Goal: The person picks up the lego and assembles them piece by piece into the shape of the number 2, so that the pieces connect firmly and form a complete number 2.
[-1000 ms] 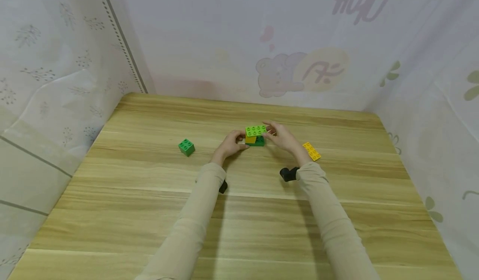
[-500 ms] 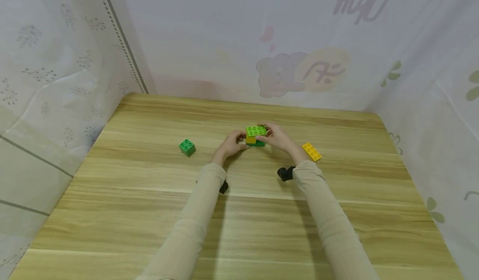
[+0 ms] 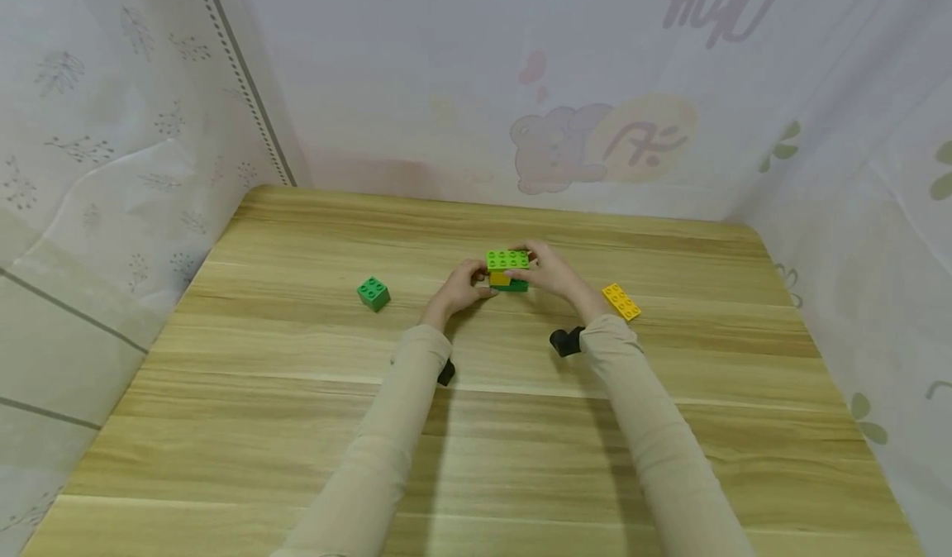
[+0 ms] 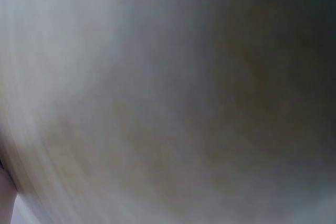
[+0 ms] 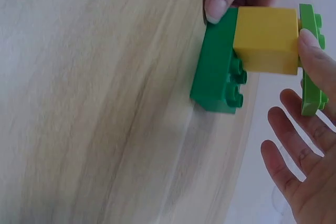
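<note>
1. Pinching the light green plate (image 3: 507, 259) with my thumb at its front edge and fingers behind, my right hand (image 3: 554, 273) had its other fingers spread apart. The plate lay over the yellow block (image 5: 266, 40), which sat on one end of the dark green brick (image 5: 215, 61) on the table (image 3: 521, 458).

2. My left hand (image 3: 461, 287) gripped that same end of the dark green brick, thumb against its side, other fingers curled.

3. A thin gap showed between plate and yellow block, so I judged the plate not fully seated. Doing it well meant, to my mind, steadying the brick, lining up the studs, then pressing straight down above the block — not on the overhanging end, which could tip the plate.

4. Compared with a second earlier, my right thumb had come farther left along the plate's front; against half a second earlier, the plate looked squarer. The loose green block (image 3: 373, 293) and yellow plate (image 3: 621, 302) had stayed put — one on either side.
</note>
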Demonstrator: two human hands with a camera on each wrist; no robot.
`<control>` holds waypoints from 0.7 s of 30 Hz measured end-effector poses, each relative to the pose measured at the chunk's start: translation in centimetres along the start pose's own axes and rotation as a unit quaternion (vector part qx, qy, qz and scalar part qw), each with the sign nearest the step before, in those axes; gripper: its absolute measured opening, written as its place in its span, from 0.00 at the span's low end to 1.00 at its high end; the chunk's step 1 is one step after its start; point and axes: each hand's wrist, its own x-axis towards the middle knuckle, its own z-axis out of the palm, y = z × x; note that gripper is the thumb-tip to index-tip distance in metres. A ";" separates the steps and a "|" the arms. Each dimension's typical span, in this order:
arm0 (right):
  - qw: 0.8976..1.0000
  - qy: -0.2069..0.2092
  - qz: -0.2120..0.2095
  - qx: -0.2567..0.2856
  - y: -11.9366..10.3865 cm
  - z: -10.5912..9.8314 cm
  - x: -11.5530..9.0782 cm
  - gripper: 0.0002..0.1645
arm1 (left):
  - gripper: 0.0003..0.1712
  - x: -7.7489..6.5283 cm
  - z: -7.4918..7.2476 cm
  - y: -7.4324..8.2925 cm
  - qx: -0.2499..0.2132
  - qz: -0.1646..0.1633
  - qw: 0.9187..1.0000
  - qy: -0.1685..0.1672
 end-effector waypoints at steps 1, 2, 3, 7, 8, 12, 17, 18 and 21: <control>1.000 0.001 0.004 0.001 0.0 -0.1 0.0 0.31 | 0.26 0.0 0.0 0.0 -0.002 0.001 1.000 -0.001; 1.000 0.001 0.006 0.000 0.0 -0.2 -0.1 0.31 | 0.27 0.0 0.0 0.0 -0.002 0.002 1.000 -0.002; 1.000 0.001 0.009 -0.001 0.0 -0.3 -0.1 0.30 | 0.27 0.0 0.0 0.1 -0.003 0.003 1.000 -0.002; 1.000 -0.007 0.013 -0.008 0.0 -0.7 -0.3 0.30 | 0.27 0.0 -0.1 0.1 -0.001 0.004 1.000 0.001; 1.000 -0.009 0.011 -0.011 0.0 -0.7 -0.3 0.30 | 0.27 0.0 -0.1 0.1 0.000 0.004 1.000 0.002; 1.000 -0.014 -0.003 -0.012 -0.2 -0.7 -0.1 0.29 | 0.27 0.0 -0.2 0.1 0.002 0.008 1.000 0.003; 0.999 -0.014 -0.030 -0.023 -0.5 -0.4 0.2 0.28 | 0.26 0.0 -0.1 0.0 0.004 0.006 1.000 -0.001; 0.999 -0.013 -0.034 -0.026 -0.6 -0.4 0.3 0.28 | 0.27 0.0 -0.1 0.0 0.004 0.005 1.000 -0.001; 0.999 -0.012 -0.039 -0.027 -0.7 -0.4 0.3 0.28 | 0.27 0.1 0.0 -0.1 0.004 0.002 1.000 0.000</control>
